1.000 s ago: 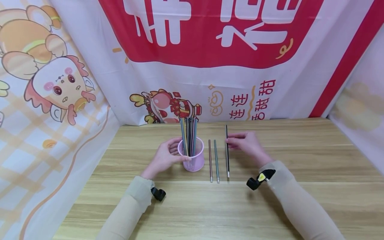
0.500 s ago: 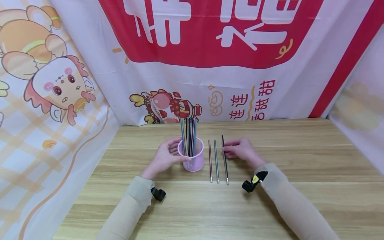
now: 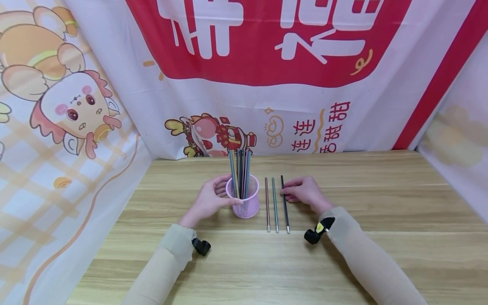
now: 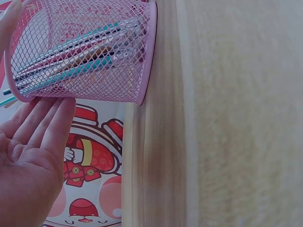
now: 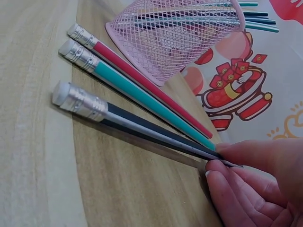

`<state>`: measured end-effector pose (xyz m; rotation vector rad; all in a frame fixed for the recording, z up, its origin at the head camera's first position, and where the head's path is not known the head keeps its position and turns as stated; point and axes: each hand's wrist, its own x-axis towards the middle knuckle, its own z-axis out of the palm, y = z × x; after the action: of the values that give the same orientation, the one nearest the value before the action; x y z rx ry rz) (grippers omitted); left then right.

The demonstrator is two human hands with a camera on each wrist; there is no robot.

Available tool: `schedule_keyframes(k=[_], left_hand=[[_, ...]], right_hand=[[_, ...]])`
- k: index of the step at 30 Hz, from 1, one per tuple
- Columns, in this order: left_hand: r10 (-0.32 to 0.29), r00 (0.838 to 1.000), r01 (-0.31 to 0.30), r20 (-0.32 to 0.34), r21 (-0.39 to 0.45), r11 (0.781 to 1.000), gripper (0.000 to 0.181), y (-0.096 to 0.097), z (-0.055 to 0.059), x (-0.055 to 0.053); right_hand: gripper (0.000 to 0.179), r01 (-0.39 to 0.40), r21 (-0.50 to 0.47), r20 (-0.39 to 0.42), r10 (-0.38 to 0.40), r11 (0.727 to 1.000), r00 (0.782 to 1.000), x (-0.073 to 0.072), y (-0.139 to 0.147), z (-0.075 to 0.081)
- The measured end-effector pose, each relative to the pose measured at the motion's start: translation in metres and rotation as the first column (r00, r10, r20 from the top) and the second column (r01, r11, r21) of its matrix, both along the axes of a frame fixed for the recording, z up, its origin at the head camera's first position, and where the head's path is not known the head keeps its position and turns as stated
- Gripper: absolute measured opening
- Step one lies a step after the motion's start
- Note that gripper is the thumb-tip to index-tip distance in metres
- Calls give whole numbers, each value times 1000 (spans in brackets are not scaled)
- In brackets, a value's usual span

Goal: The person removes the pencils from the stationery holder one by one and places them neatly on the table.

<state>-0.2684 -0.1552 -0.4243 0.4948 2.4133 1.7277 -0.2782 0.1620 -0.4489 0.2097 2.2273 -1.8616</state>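
A pink mesh pencil cup stands upright on the table with several pencils in it. My left hand holds the cup from its left, thumb at the near side of the rim and fingers at the far side. In the left wrist view those fingers touch the mesh. To the cup's right lie a red pencil and a teal pencil, side by side. Beside them is a black pencil, its eraser end toward me. My right hand pinches it near its far end between thumb and fingers.
The wood-grain table runs back to a printed cloth. Another printed cloth bounds the left side. A black wrist camera sits at the right cuff, and a second wrist camera at the left.
My right hand has brought the black pencil left and toward me, so that it lies near the teal pencil with their ends nearly level. The left hand and the cup have not moved.
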Motion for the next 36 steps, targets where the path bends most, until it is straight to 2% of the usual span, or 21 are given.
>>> schedule_keyframes(k=[13,20,36], left_hand=[[20,1000,-20,8,-2,1000,86,1,1,0],[-2,1000,2,10,29,1000,86,1,1,0],[-3,1000,3,12,35,999,87,1,1,0]], right_hand=[[33,22,86,-11,-21,996,1000,3,-5,4],[32,45,123,-1,-45,991,999,2,-7,3],[32,51,174,-30,-46,984,998,2,-6,-1]])
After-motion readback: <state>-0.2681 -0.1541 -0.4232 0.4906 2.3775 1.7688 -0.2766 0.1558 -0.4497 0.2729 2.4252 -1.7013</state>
